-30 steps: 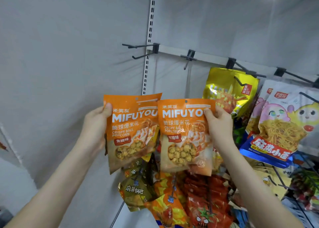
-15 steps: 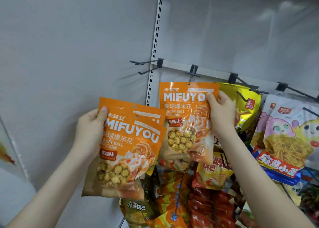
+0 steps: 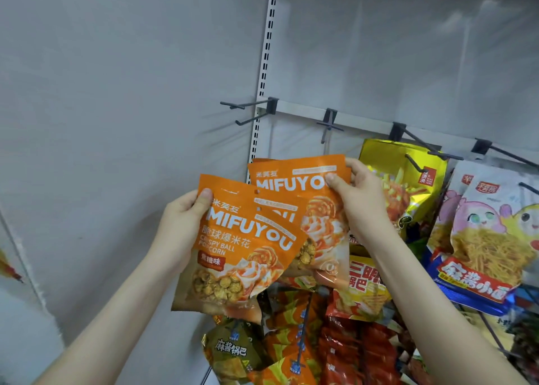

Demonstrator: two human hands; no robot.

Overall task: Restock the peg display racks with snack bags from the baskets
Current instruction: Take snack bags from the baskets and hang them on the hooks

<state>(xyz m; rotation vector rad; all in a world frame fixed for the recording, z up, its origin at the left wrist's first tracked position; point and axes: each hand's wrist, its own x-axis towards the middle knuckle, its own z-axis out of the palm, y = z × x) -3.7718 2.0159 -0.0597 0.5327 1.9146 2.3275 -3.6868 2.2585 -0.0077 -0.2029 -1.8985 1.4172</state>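
Note:
My left hand grips a fanned stack of orange MIFUYOU popcorn bags by the top left corner. My right hand pinches another orange popcorn bag at its top right edge, held just behind the left stack. Both sit below two bare black pegs: a double-pronged left peg and a middle peg on the white rail.
A slotted upright runs up the grey back panel. A gold bag and pink-and-yellow noodle bags hang on pegs at right. Below hang olive, orange and red snack bags.
The view tilted up, so the rail sits lower in frame. My hands drew together: the left stack rose and now overlaps the right-hand bag.

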